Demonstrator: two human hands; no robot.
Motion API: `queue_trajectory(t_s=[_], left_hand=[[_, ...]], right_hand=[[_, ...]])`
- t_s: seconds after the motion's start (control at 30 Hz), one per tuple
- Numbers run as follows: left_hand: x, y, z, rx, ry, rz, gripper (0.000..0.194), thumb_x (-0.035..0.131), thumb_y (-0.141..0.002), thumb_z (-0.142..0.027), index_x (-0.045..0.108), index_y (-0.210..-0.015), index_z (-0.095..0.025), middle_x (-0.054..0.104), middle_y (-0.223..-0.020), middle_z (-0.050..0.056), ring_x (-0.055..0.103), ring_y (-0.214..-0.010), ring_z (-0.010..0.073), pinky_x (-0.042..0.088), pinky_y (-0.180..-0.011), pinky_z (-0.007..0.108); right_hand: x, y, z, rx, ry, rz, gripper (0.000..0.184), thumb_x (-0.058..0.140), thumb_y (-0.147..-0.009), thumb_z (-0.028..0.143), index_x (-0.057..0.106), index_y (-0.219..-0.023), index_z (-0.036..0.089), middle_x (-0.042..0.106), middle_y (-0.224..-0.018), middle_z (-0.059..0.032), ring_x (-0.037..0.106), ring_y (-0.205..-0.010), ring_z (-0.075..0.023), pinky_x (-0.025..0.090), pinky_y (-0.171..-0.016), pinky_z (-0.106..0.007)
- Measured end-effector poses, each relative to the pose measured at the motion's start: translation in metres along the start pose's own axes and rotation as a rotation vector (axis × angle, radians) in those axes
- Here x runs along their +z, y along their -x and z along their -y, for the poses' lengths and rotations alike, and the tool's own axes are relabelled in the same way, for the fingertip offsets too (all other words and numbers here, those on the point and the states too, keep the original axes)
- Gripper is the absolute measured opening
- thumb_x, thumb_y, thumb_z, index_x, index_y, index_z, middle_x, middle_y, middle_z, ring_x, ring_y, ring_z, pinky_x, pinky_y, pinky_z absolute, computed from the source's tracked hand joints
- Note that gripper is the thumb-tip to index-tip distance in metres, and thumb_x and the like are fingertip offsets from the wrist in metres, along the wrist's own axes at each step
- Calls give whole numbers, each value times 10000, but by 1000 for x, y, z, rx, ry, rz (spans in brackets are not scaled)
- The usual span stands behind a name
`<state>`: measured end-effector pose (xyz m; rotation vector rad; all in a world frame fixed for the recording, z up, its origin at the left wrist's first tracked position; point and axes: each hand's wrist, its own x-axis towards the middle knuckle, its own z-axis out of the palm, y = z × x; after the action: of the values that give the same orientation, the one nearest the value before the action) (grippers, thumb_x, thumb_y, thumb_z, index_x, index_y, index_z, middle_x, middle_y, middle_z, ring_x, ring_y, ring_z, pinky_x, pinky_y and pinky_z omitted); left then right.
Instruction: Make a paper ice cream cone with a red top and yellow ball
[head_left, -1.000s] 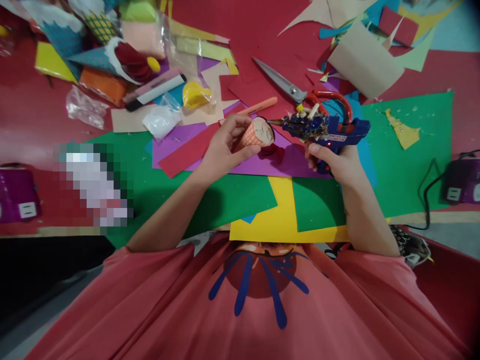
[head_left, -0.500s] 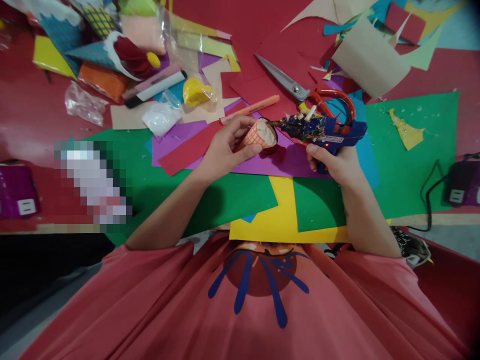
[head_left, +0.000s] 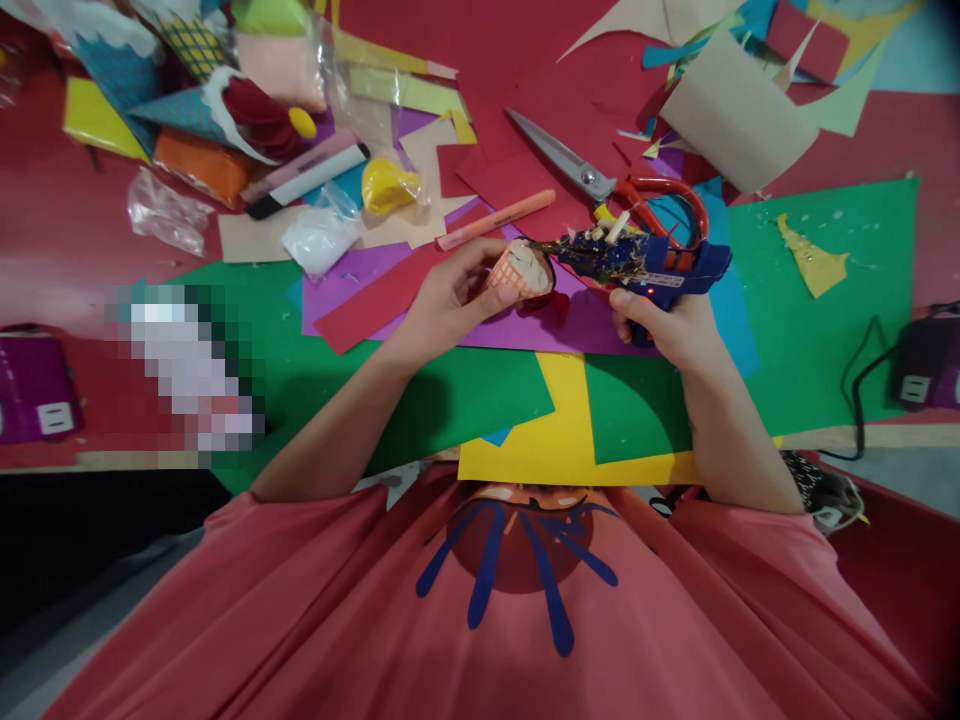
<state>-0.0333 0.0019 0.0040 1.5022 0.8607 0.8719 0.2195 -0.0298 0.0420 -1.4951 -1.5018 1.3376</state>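
Snugly rnd glue gun [head_left: 651, 262]: R fingers [head_left: 634, 303].

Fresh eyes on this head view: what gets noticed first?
Probably the blue glue gun in the right hand, mid-picture, its nozzle at the edge of an orange-checked piece held in the left hand. Next, the red-handled scissors lying just beyond the gun. Then, at upper left, a blue cone with a white edge.
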Motion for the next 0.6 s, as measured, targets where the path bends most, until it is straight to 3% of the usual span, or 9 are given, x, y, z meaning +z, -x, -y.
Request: queue_trajectory(t_s=[0.13,0.33,0.6], left_hand=[[0,0,-1,7,-15,-14,537,654,-839,-626,656,-1135,-178,706,-1022,56,696,-894,156,589,-782,292],[1,2,-6,-79,-22,15,594,596,-862,-664,649,-1157,-152,696,-874,42,651,-655,99,535,-588,213],[-1,2,-11,-161,28,71,643,583,-852,-692,641,-1163,-132,706,-883,46,653,-641,81,558,-585,188]], right_hand=[[1,0,1,-2,1,-12,606,658,-682,816,567,-681,217,527,-515,23,492,-451,-103,452,-454,-307],[1,0,-1,7,5,-4,601,661,-700,801,526,-638,219,523,-507,15,496,-454,-109,458,-475,-316],[0,2,0,42,17,-8,510,691,-766,701,569,-688,212,537,-532,3,517,-479,-127,475,-488,-324]])
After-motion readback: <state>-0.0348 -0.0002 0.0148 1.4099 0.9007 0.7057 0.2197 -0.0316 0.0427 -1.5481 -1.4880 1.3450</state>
